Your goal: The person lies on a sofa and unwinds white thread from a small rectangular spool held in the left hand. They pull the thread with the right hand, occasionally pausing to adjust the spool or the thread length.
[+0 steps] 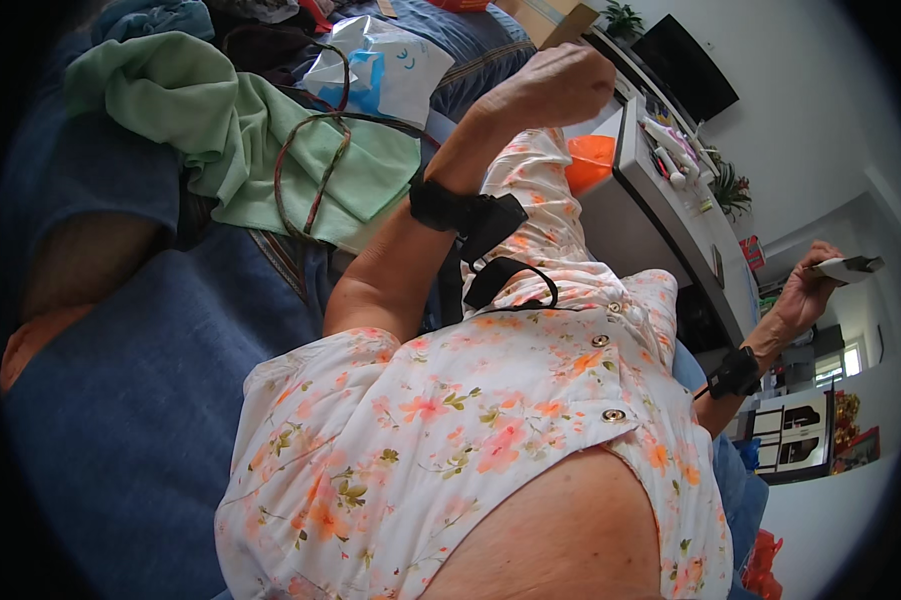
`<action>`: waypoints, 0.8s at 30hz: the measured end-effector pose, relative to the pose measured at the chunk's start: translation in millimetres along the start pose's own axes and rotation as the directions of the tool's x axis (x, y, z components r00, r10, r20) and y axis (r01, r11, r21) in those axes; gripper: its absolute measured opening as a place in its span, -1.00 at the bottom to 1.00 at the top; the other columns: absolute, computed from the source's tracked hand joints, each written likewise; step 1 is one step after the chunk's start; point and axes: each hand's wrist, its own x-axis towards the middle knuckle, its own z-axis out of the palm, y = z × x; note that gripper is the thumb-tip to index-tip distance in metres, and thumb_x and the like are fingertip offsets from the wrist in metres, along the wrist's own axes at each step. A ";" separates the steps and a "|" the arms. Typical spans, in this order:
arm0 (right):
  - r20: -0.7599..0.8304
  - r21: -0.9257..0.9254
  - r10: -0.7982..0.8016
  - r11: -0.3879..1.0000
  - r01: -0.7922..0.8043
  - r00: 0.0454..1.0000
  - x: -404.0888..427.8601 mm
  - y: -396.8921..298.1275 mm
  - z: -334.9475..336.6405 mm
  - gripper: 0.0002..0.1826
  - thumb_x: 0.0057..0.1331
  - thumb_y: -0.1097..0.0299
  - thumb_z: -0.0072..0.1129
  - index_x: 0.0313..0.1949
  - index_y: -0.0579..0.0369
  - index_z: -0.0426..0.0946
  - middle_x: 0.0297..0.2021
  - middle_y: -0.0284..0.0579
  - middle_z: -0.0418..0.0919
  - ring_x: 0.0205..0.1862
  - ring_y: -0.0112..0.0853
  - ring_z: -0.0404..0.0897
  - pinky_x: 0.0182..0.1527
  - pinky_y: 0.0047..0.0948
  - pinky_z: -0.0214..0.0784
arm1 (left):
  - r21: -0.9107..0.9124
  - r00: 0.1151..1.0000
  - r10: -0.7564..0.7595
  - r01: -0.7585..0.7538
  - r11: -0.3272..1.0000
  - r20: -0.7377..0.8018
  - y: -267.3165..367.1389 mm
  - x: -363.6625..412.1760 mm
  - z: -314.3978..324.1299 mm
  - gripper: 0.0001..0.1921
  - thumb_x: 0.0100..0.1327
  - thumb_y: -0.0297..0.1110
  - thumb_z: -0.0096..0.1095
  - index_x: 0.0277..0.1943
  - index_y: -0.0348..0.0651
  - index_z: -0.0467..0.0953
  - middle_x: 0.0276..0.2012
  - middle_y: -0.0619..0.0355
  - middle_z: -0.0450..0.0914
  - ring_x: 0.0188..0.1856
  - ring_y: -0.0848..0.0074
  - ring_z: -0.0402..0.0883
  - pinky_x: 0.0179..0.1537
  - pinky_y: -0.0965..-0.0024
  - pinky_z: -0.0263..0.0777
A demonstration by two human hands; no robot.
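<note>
My left hand [559, 86] is curled, its back towards me, and its fingertips are hidden. A flat tan strip [570, 26] shows just beyond the knuckles; I cannot tell whether the hand holds it. Raised on the far right, my right hand [803, 289] pinches a small flat whitish piece [844, 268], perhaps card or a packet, with a dark end. Black bands with devices are on my left wrist [469, 214] and right wrist [735, 373]. Below the left forearm lie a light green cloth [308, 165] and a dark reddish braided cord [279, 176].
A white and blue plastic bag [413, 67] lies on the blue denim-like couch cover [142, 420]. Ahead, a long cabinet [645, 202] bears small items, near an orange bag [591, 161] and a dark television [685, 66]. A red bag [764, 566] is at lower right.
</note>
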 end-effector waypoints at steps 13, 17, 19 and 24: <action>-0.431 -0.311 -0.285 0.938 0.155 0.856 12.1 -108.4 -91.7 -0.69 0.30 0.35 -0.01 -0.03 0.27 0.34 -0.24 0.04 0.45 -0.26 -0.14 0.46 -0.19 -0.10 0.45 | -0.320 0.899 0.192 -0.063 0.946 0.393 66.2 -18.2 -9.3 -0.82 -0.04 -0.44 -0.01 -0.49 -0.33 0.54 -0.65 0.01 0.51 -0.57 0.31 0.54 -0.46 0.30 0.38; -0.413 -0.540 -0.443 0.823 0.177 0.796 12.2 -129.8 -113.4 -0.70 0.32 0.30 0.00 -0.04 0.22 0.37 -0.21 0.03 0.48 -0.25 -0.10 0.50 -0.20 -0.10 0.45 | -0.451 0.856 0.419 -0.258 0.854 0.304 81.7 -24.5 -12.3 -0.83 0.03 -0.40 0.02 -0.47 -0.31 0.53 -0.63 0.06 0.50 -0.57 0.44 0.51 -0.48 0.37 0.34; -0.341 -0.697 -0.531 0.696 0.170 0.776 5.6 -109.6 -105.7 -0.69 0.32 0.28 0.02 -0.03 0.19 0.39 -0.18 0.03 0.49 -0.19 -0.09 0.51 -0.20 -0.09 0.46 | -0.528 0.823 0.406 -0.157 0.835 0.398 89.6 -26.9 -21.6 -0.84 0.10 -0.38 0.08 -0.46 -0.29 0.50 -0.60 0.10 0.49 -0.56 0.51 0.47 -0.49 0.39 0.31; 0.062 -0.994 -0.682 0.024 0.107 0.729 -4.8 -33.4 -70.5 -0.65 0.31 0.28 0.08 -0.03 0.27 0.42 -0.14 0.00 0.50 -0.10 -0.21 0.51 -0.09 -0.23 0.43 | -0.861 0.837 0.503 -0.078 0.503 0.218 88.8 -28.3 -16.1 -0.87 0.14 -0.48 0.11 -0.42 -0.39 0.52 -0.54 0.14 0.55 -0.54 0.63 0.43 -0.53 0.49 0.27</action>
